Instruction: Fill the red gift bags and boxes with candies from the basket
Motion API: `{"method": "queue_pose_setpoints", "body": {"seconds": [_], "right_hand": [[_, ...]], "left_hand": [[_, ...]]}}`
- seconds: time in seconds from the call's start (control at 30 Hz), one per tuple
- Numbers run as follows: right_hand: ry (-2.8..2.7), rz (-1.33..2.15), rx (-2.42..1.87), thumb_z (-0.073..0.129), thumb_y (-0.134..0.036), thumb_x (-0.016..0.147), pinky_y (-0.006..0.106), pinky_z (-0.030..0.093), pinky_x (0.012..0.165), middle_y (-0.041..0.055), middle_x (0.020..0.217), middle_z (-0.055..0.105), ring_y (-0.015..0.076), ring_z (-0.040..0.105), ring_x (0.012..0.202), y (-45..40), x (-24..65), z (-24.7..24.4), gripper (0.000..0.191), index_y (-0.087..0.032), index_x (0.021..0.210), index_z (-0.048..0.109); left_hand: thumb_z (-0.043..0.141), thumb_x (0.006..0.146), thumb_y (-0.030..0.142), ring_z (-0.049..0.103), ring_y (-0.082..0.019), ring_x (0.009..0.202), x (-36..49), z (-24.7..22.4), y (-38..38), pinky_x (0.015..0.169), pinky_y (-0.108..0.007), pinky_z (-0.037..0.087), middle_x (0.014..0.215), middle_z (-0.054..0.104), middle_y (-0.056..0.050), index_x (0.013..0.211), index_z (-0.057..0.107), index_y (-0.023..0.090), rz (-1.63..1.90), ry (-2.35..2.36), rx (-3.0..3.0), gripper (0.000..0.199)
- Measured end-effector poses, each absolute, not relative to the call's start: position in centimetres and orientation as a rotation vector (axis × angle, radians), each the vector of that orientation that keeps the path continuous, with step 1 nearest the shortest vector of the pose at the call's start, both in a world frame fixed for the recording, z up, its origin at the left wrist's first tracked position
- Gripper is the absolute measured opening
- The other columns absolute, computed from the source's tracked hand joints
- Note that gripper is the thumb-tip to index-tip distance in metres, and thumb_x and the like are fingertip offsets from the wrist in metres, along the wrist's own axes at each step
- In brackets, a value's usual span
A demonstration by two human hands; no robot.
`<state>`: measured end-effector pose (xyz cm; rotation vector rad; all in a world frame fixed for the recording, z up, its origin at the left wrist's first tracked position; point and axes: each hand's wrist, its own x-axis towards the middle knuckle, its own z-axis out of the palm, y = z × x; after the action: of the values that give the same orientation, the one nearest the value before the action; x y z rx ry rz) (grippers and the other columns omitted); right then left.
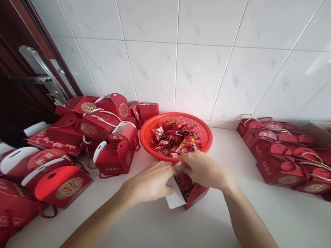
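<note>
A small red box (198,196) with a white inner flap stands open on the white surface, and dark red wrapped pieces show inside it. My left hand (151,181) is closed on the box's left edge by the white flap. Over the box's far right side, near the basket, my right hand (205,168) has its fingers bent together; a small dark item shows at its fingertips, too small to name. Just beyond both hands sits a red plastic basket (149,138) holding many wrapped candies (170,138).
Red gift boxes (112,158) with rope handles are piled at the left. More closed red boxes (284,168) stand in rows at the right, beside a cardboard box (328,134). A tiled wall (147,71) rises behind, and a dark door (11,54) is at the left.
</note>
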<state>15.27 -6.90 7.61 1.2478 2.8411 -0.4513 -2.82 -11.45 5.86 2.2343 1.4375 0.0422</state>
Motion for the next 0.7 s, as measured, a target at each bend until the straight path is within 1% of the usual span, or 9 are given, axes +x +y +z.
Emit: {"method": "queue_pose_setpoints", "body": {"seconds": [0.13,0.3,0.4,0.53,0.6,0.7], "right_hand": [[2.791,-0.377,1.243,0.049,-0.001,0.079,0.028,0.025,0.052,0.0064,0.077,0.064,0.0157,0.056,0.065,-6.9,15.1,7.6,0.018,-0.017,0.078,0.057],[2.876,-0.477,1.158,0.049,-0.007,0.086,0.026,0.031,0.058,0.0071,0.09,0.069,0.0175,0.062,0.078,-7.1,15.6,8.1,0.017,-0.017,0.091,0.062],[2.895,-0.542,1.133,0.052,-0.009,0.085,0.026,0.035,0.062,0.0054,0.093,0.071,0.0171,0.063,0.079,-6.9,16.8,8.7,0.02,-0.018,0.097,0.064],[2.811,-0.522,1.298,0.055,-0.012,0.084,0.026,0.039,0.065,0.0048,0.094,0.071,0.0202,0.064,0.086,-6.5,18.9,9.8,0.024,-0.021,0.102,0.066],[2.788,-0.543,1.352,0.056,-0.013,0.084,0.027,0.041,0.066,0.0045,0.097,0.071,0.0214,0.064,0.09,-6.5,19.8,10.3,0.026,-0.022,0.106,0.067],[2.768,-0.652,1.304,0.06,-0.017,0.082,0.027,0.043,0.067,0.0033,0.096,0.071,0.0212,0.064,0.09,-6.7,20.4,11.0,0.027,-0.024,0.107,0.068]], "left_hand": [[0.057,0.075,0.017,0.064,-0.025,0.098,-2.6,6.1,-11.4,0.075,-0.031,0.048,0.101,0.069,-0.003,0.104,0.061,0.026,0.064,1.382,2.26,0.031],[0.058,0.076,0.023,0.064,-0.027,0.097,-2.5,6.2,-11.5,0.075,-0.032,0.047,0.096,0.067,-0.005,0.097,0.062,0.023,0.019,1.449,2.243,0.021],[0.057,0.078,0.025,0.064,-0.027,0.096,-2.6,6.0,-11.5,0.075,-0.031,0.048,0.096,0.067,-0.005,0.105,0.064,0.025,-0.011,1.463,2.223,0.027],[0.057,0.08,0.028,0.061,-0.028,0.109,-2.6,5.9,-11.5,0.084,-0.032,0.049,0.108,0.066,-0.006,0.122,0.061,0.027,-0.015,1.475,2.209,0.042],[0.056,0.082,0.029,0.06,-0.028,0.109,-2.5,6.0,-11.5,0.085,-0.033,0.049,0.107,0.065,-0.006,0.129,0.058,0.03,-0.017,1.47,2.207,0.048],[0.054,0.084,0.033,0.062,-0.027,0.104,-2.4,6.4,-11.7,0.083,-0.033,0.05,0.104,0.062,-0.006,0.128,0.06,0.03,-0.026,1.474,2.22,0.044]]}}
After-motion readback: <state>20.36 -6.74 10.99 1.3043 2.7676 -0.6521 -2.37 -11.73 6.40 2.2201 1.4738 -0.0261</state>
